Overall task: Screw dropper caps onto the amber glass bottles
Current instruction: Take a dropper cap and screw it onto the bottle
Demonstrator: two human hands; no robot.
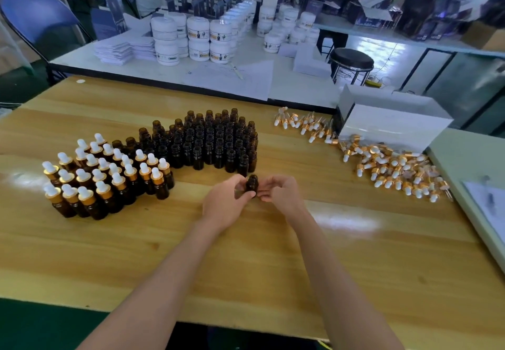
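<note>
Amber bottles point(213, 142), white-and-gold dropper caps point(393, 166), a light wood-grain table point(273, 254), a white box point(393, 128).

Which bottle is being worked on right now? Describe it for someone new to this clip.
On the wooden table, look just in front of the block of uncapped amber bottles. The amber bottle there is gripped by the left hand, with the right hand close beside it. Unlike its neighbours, it is apart from the block, the only bottle in a hand.
</note>
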